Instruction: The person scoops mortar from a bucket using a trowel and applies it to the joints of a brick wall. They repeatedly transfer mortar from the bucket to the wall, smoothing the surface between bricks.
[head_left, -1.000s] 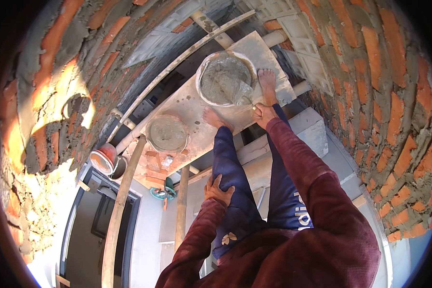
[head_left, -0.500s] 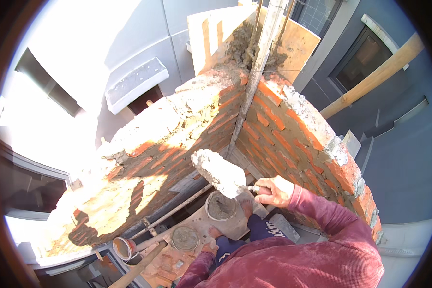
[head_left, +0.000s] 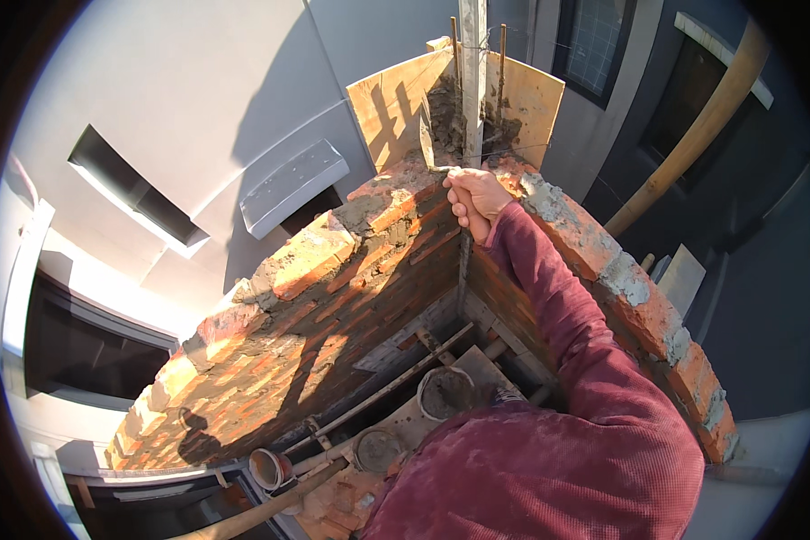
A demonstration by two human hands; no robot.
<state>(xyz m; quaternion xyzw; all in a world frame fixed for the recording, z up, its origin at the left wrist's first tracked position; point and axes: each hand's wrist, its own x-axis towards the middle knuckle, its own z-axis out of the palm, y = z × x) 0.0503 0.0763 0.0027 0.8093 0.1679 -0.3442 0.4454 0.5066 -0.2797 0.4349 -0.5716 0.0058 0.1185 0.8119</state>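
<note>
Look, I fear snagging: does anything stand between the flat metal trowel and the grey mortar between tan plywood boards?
Nothing visible blocks the left side of the grey mortar; the tall grey post stands between the metal trowel and the right side.

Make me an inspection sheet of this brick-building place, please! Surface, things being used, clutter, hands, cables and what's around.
Surface: rough brick wall tops; plank platform below.
Things in use: trowel, blade seen nearly edge-on, beside mortar and plywood board.
Clutter: loose bricks near a bucket.
Hands: right hand grips the trowel's handle; left hand not in view.
Cables: nothing seen; only thin wires near the upright post.
Surroundings: grey building wall, window, wooden pole.
</note>
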